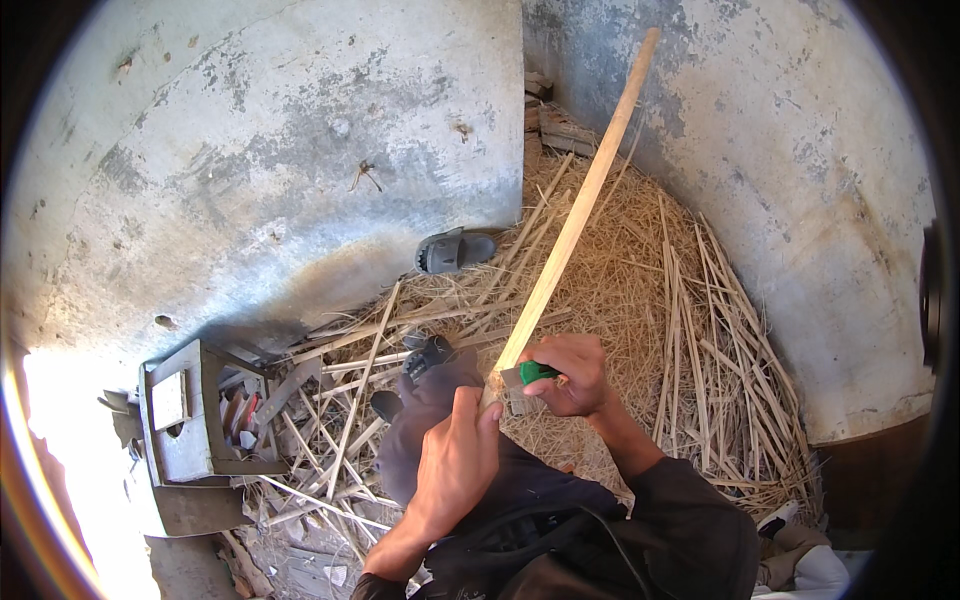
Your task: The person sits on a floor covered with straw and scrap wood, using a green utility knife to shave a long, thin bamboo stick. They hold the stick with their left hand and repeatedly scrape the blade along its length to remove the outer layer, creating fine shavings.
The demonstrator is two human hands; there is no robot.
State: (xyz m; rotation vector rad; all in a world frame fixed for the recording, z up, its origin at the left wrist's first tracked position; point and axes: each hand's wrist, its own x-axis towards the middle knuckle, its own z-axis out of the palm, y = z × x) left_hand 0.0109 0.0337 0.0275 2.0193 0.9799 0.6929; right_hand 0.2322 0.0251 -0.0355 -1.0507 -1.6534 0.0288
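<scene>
A long, flat, pale wooden strip (570, 230) slants from my hands up toward the far right wall, its far end darker. My left hand (455, 455) is closed around the strip's near end, with the thumb along it. In my right hand (572, 375) is a knife with a green handle (537, 371). Its short, wide grey blade (511, 378) lies against the strip just beyond my left fingers. My right fingers wrap the handle and hide part of it. The strip's near end is mostly covered by my left hand.
Straw-like shavings (610, 290) cover the floor, with several thin strips (715, 350) piled along the right wall. A grey sandal (455, 251) lies by the left wall. At left stands a worn wooden box (205, 410) holding odds and ends. Loose sticks (355, 400) lie beside it.
</scene>
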